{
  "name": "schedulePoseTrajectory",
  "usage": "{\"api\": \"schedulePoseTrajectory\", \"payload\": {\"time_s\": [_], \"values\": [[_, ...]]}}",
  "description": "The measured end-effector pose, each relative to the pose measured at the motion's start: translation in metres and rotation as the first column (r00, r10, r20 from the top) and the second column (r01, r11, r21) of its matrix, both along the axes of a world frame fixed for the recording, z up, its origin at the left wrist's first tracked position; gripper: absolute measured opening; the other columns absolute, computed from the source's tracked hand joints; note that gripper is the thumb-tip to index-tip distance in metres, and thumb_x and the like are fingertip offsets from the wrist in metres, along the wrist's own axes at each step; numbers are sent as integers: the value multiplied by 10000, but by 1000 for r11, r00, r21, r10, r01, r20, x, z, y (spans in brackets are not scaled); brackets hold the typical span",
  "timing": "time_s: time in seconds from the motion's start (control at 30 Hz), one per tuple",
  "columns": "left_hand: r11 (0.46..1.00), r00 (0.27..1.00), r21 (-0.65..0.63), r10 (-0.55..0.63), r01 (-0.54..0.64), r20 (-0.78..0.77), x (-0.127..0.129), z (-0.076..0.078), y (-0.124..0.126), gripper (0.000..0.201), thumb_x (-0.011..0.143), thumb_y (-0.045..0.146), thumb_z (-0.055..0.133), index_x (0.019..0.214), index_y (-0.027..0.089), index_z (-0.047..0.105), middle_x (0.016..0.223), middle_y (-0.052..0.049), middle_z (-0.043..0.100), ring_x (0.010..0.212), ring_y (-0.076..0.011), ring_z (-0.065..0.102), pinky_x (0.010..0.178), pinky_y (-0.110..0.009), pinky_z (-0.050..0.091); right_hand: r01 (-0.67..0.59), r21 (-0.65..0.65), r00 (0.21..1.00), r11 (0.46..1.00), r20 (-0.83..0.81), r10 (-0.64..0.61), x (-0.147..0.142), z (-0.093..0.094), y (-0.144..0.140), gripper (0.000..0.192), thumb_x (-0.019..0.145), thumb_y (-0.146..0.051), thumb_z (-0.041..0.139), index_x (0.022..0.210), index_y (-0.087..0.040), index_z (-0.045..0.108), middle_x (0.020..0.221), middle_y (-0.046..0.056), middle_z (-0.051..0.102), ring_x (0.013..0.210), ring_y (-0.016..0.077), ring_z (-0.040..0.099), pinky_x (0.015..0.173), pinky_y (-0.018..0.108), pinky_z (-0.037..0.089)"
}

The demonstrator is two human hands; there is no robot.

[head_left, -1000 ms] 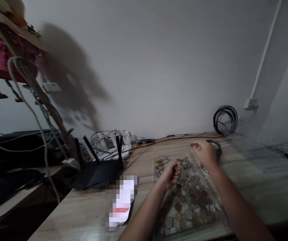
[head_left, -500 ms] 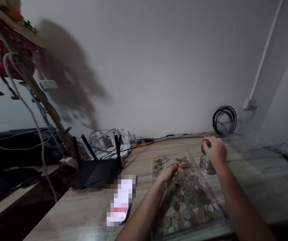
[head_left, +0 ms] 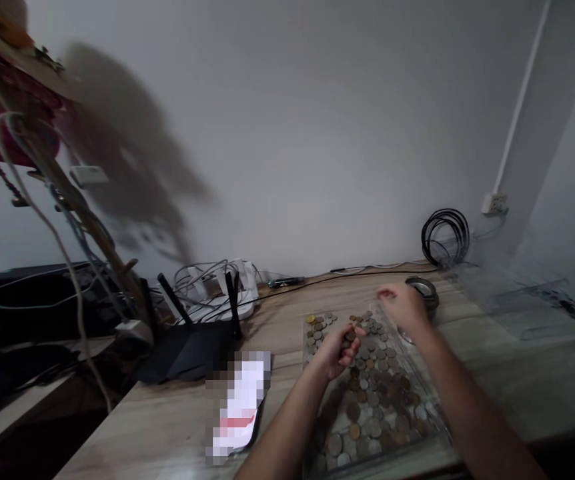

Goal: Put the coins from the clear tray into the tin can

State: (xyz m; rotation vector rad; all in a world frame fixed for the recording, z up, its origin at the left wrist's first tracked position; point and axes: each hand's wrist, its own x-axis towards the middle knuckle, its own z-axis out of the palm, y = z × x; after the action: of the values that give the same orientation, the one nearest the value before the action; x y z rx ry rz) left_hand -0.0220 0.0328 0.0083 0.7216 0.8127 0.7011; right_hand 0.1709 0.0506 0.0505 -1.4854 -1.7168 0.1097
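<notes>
My left hand (head_left: 338, 351) is half curled, palm up, around a few coins (head_left: 350, 335). It hovers over a clear shallow plastic tray (head_left: 420, 380) on the desk. Many coins (head_left: 375, 383), silver, copper and brass coloured, lie spread over the tray. To its right, my right hand (head_left: 403, 308) is in the air beside an open metal can (head_left: 426, 297). Its fingers point left, slightly blurred, and no coin shows in them. The right hand and forearm cover most of the can's front; its rim and dark opening show.
A phone (head_left: 240, 407) with a blurred-out screen lies left of the tray. Behind it stand a black router (head_left: 195, 350) and a white device with tangled cables (head_left: 247, 303). Coiled black cable (head_left: 445, 237) leans on the wall, near a clear plastic cover (head_left: 522, 300) at the right.
My right hand has moved left and down from over the can's mouth, uncovering its rim. My left hand has turned slightly, showing the coins in it. The view has shifted a little.
</notes>
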Motion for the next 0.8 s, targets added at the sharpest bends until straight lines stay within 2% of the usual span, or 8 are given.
{"api": "schedulePoseTrajectory", "payload": {"time_s": [0.1,0.17,0.3,0.47,0.57,0.63,0.7,0.8], "values": [[999,999,-25,29,-29,27,0,-1,1,207,732,260,512,850,107,590,513,41,426,354,-13,239,324,-128,57,403,102,910,910,61,-410,42,17,0,216,746,-304,522,822,-224,707,826,68,653,742,176,560,606,259,367],[998,999,6,54,-54,2,1,-2,0,219,702,204,521,878,102,601,539,25,480,365,-16,263,328,-130,78,510,57,856,858,71,-513,62,20,2,219,735,-328,530,818,-234,710,798,64,653,708,177,556,560,259,336],[993,996,115,43,-34,-74,2,-7,1,227,722,217,555,913,108,613,672,-45,622,376,-14,288,343,-149,85,500,-77,865,863,86,-494,76,14,7,182,698,-324,553,760,-255,708,773,29,672,678,171,554,525,255,307],[961,988,271,92,-56,-121,1,-12,3,303,765,385,572,852,100,631,675,-60,642,358,-10,258,349,-177,87,486,-34,865,873,164,-475,73,12,9,191,696,-312,550,748,-241,719,781,53,666,714,182,551,578,263,344],[946,983,316,119,-70,-138,2,-11,2,379,745,493,575,802,121,621,524,20,526,347,-18,253,348,-183,99,391,142,899,909,150,-410,56,14,4,261,768,-321,497,863,-213,715,861,79,662,840,206,539,708,288,378],[943,985,328,108,-59,-132,3,-9,0,404,740,538,559,744,135,591,453,63,411,341,-24,230,345,-185,102,224,224,960,949,115,-254,32,12,0,292,816,-303,449,927,-192,696,910,82,654,886,198,529,768,287,378],[936,991,348,93,-53,-98,5,-7,-2,407,749,553,536,696,150,548,425,83,331,341,-30,209,342,-183,113,-49,146,994,988,99,35,2,5,-3,276,826,-288,451,923,-181,686,894,69,652,819,167,544,733,261,392],[930,994,358,105,-86,-33,6,-4,-3,380,764,543,518,683,173,489,424,91,295,346,-34,194,343,-172,120,-427,-76,902,901,33,430,-39,-10,-5,231,822,-281,477,833,-177,683,766,37,648,700,136,550,656,232,401]]}}
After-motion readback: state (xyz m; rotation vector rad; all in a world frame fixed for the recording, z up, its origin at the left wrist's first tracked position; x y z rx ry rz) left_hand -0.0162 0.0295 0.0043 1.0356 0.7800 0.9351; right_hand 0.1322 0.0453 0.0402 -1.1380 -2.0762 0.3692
